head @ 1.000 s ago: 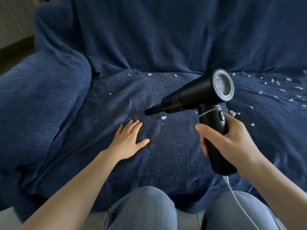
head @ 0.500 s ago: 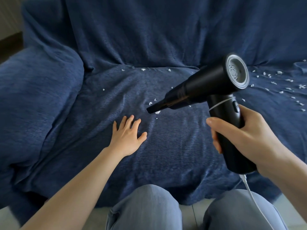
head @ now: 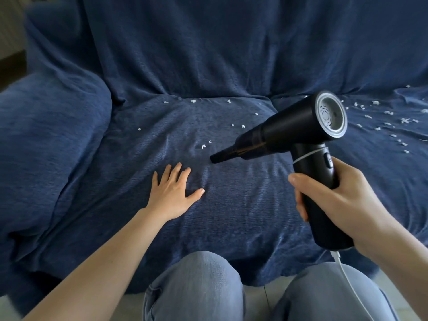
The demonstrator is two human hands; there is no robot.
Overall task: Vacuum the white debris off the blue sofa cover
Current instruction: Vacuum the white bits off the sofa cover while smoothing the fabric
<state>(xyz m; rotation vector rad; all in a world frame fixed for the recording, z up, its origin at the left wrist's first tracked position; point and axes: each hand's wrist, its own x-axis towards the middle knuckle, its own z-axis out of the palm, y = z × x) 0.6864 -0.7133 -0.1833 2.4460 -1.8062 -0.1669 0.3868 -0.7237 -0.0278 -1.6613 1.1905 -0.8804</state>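
A blue sofa cover drapes the whole sofa. My right hand grips the handle of a black handheld vacuum. Its narrow nozzle points left and down, just above the seat. A small clump of white debris lies a little beyond the nozzle tip. More white flakes dot the seat's back crease, and several are scattered on the right cushion. My left hand lies flat on the cover, fingers spread, left of the nozzle.
The padded left armrest rises beside the seat. A white cord hangs from the vacuum's base past my knees. Pale floor shows below the cover's front hem.
The vacuum has shifted right and its nozzle has swept over the seat; the clump beside the nozzle a second ago is gone. My left hand stays flat on the cover.
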